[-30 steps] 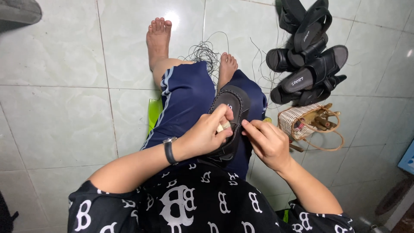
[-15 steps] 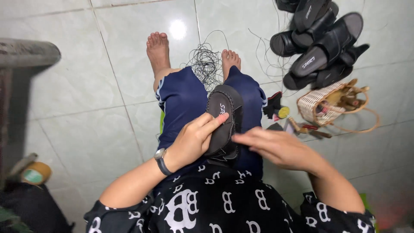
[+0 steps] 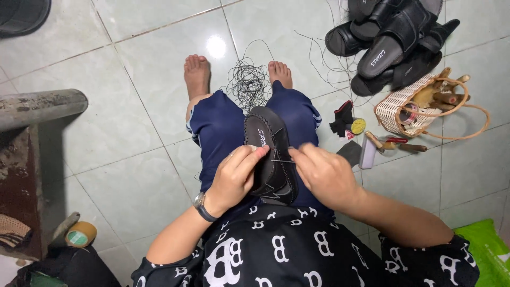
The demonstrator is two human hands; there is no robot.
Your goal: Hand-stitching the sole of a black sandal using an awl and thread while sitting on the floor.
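Note:
A black shoe lies along my lap, toe pointing away from me. My left hand grips its left side, thumb and fingers pressed on the edge. My right hand pinches a thin needle stuck into the shoe's right edge. A tangle of black thread lies on the tiled floor between my bare feet.
A pile of black sandals lies at the far right, with a small wicker basket of tools beside it. Small tools and scraps lie by my right knee. A grey post and a tape roll stand at the left.
My right hand has come back onto the shoe's right edge and now pinches the needle. The view has swung slightly right; the left hand still holds the shoe.

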